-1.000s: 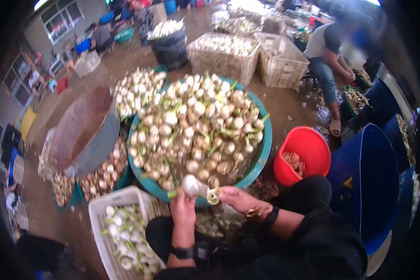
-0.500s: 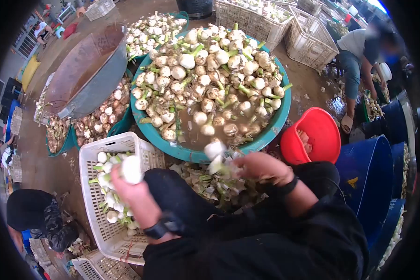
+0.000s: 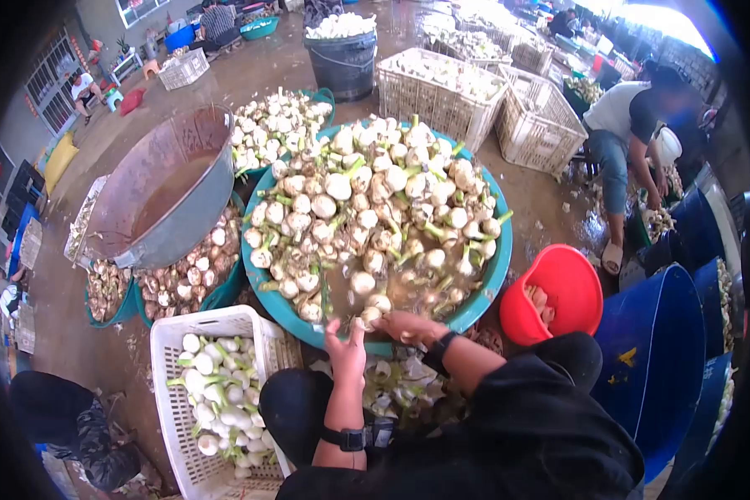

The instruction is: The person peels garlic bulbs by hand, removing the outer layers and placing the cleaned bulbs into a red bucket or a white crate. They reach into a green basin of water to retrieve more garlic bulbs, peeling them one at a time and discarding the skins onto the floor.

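A wide green tub (image 3: 502, 242) in front of me holds a heap of muddy garlic bulbs (image 3: 375, 187) with green stems, partly in brown water. At its near rim my two hands come together. My right hand (image 3: 412, 327) has its fingers closed around a garlic bulb (image 3: 370, 317), partly hidden by them. My left hand (image 3: 347, 346) is beside that bulb, with thumb and fingers apart; its fingertips are close to the bulb. To my left, a white plastic crate (image 3: 168, 400) contains cleaned white garlic bulbs (image 3: 221, 396). Peeled skins (image 3: 404, 383) lie below the tub, between my knees.
A red bucket (image 3: 571, 292) and a blue barrel (image 3: 654, 358) stand at right. A large metal basin (image 3: 171, 200) leans over more garlic at left. Crates (image 3: 442, 108) and a dark bucket (image 3: 342, 71) are behind the tub. Co-workers sit at right (image 3: 621, 125) and lower left (image 3: 67, 425).
My left hand has moved from above the crate to the tub rim; the white bulb it held is gone from it. My right hand has moved slightly forward to the tub. The view has tilted up.
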Available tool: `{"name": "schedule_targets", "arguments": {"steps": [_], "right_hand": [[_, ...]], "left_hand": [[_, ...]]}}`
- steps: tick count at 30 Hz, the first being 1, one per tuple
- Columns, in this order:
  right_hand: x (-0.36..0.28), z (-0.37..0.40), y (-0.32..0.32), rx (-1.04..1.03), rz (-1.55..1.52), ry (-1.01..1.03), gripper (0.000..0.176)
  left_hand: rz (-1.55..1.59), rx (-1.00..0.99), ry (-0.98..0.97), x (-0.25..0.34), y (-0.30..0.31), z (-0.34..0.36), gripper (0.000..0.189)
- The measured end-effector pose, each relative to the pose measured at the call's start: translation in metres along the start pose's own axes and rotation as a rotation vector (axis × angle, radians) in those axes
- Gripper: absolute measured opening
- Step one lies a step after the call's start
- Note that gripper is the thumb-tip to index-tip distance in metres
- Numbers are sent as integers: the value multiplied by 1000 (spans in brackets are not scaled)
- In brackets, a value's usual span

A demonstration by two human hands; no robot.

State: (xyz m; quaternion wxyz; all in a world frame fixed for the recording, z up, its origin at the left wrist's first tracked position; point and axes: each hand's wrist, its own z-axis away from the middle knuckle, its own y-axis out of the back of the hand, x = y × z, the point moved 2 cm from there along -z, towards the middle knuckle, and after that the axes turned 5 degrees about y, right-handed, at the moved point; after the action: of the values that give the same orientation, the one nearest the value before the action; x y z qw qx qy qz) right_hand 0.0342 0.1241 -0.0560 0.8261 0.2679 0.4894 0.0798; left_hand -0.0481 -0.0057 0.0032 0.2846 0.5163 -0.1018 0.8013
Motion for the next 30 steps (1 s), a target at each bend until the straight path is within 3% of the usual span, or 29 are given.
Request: {"name": "schedule_targets", "arguments": {"steps": [1, 2, 3, 5, 6, 7, 9, 14, 16, 20, 22, 27, 29, 30], "right_hand": [[9, -1, -7, 33, -76, 76, 39], [-16, 17, 4, 36, -93, 125, 37], [-45, 41, 14, 39, -116, 171, 34], [-60, 60, 8, 103, 12, 533, 33], [-67, 71, 11, 92, 169, 393, 22], [-74, 79, 14, 100, 169, 387, 22], [-83, 89, 19, 51, 413, 418, 20], [-66, 79, 6, 187, 521, 517, 18], [-53, 76, 7, 70, -102, 283, 18], [-76, 97, 12, 144, -1, 338, 20], [-86, 101, 15, 169, 206, 300, 21], [-55, 85, 6, 100, -80, 226, 22], [-47, 87, -1, -72, -830, -162, 26], [-54, 93, 2, -53, -1025, -182, 30]], "left_hand": [[6, -45, 277, 5, -1, 6, 52], [82, -13, 359, 10, -3, 9, 46], [85, -17, 356, 9, -3, 7, 46], [351, -273, 270, 3, -6, 0, 36], [291, -247, 172, 4, -8, -2, 27], [287, -255, 171, 2, -9, -1, 27], [296, -250, 248, 5, -8, 8, 19], [367, -298, 295, -5, -6, 5, 18], [414, -342, 312, -7, -6, 3, 19], [311, -325, 267, 2, -6, 11, 20], [279, -282, 224, 7, -11, 16, 23], [323, -376, 286, -5, -6, 10, 25], [492, -500, 248, -2, -7, 11, 26], [547, -495, 232, 5, -8, 15, 26]]}}
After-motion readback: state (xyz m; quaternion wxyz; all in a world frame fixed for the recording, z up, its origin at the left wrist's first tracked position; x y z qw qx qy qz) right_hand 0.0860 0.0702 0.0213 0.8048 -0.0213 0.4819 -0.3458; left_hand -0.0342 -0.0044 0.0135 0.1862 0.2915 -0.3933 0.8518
